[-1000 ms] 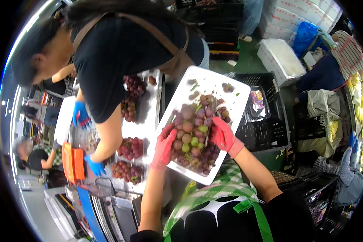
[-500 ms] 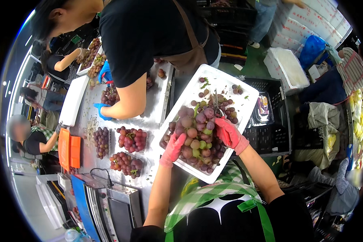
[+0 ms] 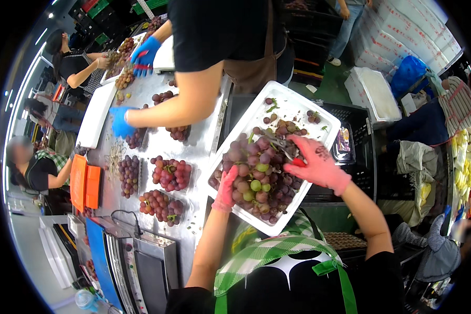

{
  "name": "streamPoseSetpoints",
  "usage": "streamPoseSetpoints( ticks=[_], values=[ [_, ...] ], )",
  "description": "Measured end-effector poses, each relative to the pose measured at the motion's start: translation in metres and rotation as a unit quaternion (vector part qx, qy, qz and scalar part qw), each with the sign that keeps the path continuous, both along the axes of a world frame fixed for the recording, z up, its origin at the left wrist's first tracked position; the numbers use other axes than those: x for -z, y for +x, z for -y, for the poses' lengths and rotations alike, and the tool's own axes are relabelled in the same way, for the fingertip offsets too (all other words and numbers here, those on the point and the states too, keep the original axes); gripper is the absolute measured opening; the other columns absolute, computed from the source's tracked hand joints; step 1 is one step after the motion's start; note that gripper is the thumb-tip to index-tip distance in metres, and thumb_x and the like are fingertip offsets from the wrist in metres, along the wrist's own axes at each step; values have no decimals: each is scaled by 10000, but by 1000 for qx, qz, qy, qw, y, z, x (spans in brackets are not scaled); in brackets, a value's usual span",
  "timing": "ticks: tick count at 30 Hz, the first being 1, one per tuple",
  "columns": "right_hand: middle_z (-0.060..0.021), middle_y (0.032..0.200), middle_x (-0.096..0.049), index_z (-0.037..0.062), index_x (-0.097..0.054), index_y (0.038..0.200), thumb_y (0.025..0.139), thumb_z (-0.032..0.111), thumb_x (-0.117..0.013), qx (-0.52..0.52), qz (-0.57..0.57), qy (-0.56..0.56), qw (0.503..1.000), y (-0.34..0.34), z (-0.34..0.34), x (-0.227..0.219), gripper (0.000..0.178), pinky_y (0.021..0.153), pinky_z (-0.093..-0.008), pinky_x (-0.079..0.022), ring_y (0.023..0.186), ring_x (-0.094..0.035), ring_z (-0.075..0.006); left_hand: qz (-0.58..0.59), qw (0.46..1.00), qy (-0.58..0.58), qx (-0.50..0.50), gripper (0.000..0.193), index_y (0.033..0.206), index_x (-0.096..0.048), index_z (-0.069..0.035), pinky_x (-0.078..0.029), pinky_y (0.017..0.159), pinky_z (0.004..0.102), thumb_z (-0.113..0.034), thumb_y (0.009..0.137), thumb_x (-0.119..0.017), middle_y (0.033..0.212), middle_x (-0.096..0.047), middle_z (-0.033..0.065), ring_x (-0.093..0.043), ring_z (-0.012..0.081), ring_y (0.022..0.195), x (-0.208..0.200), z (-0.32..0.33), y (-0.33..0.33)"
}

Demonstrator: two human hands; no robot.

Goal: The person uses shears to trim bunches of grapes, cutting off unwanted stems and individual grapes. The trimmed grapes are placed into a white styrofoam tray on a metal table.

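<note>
A large bunch of red, purple and green grapes (image 3: 256, 180) lies in a white foam tray (image 3: 323, 142) in front of me. My left hand (image 3: 226, 189), in a pink glove, holds the bunch at its left side, some of its fingers hidden by grapes. Closed round small snips (image 3: 281, 146) with a red handle is my right hand (image 3: 320, 165), also in a pink glove. The blades point up and left over the upper part of the bunch. Loose grapes, a small cluster (image 3: 313, 116) and stem scraps lie at the tray's far end.
Packed grape clusters (image 3: 171, 174) stand on the metal table (image 3: 193, 157) at left. A co-worker in blue gloves (image 3: 123, 122) leans over it beyond. An orange box (image 3: 85, 183) and a scale-like metal device (image 3: 157, 261) are nearer left. Black crates (image 3: 361, 172) stand right of the tray.
My right hand has drawn back to the right and up, and the snips have swung from upright to slanting left. The bunch has shifted slightly. The co-worker's gloved hands have moved apart.
</note>
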State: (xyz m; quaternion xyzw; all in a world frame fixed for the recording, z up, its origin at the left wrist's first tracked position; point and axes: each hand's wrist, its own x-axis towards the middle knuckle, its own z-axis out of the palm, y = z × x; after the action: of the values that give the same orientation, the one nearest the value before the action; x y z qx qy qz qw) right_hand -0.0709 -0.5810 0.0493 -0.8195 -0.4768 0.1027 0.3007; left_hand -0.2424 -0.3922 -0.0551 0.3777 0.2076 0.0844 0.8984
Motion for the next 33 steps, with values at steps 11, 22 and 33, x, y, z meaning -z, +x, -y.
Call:
streamPoseSetpoints(
  ticks=[11,22,33],
  values=[
    [-30,861,-557,150,-499,1117,640,299,-711,-103,248,-247,931,25,28,-53,543,847,-377,-374,875,-549,-209,21,999,39,11,465,1288,-385,-48,-431,909,306,-267,896,-505,1235,-484,73,-504,177,1092,-29,10,3],
    [-29,839,-544,135,-484,1129,660,305,-689,-163,293,-290,896,20,17,-63,540,817,-351,-369,811,-542,-197,4,999,41,31,453,1255,-422,-31,-438,902,308,-237,871,-545,1192,-513,79,-517,180,1064,-31,11,2],
    [-88,850,-581,77,-465,1044,779,311,-576,-147,186,-347,907,15,30,-39,371,717,-372,-428,777,-598,-250,-37,998,-23,53,421,1234,-444,-24,-468,849,302,-188,863,-559,1136,-538,80,-546,171,995,-52,14,7]
  ],
)
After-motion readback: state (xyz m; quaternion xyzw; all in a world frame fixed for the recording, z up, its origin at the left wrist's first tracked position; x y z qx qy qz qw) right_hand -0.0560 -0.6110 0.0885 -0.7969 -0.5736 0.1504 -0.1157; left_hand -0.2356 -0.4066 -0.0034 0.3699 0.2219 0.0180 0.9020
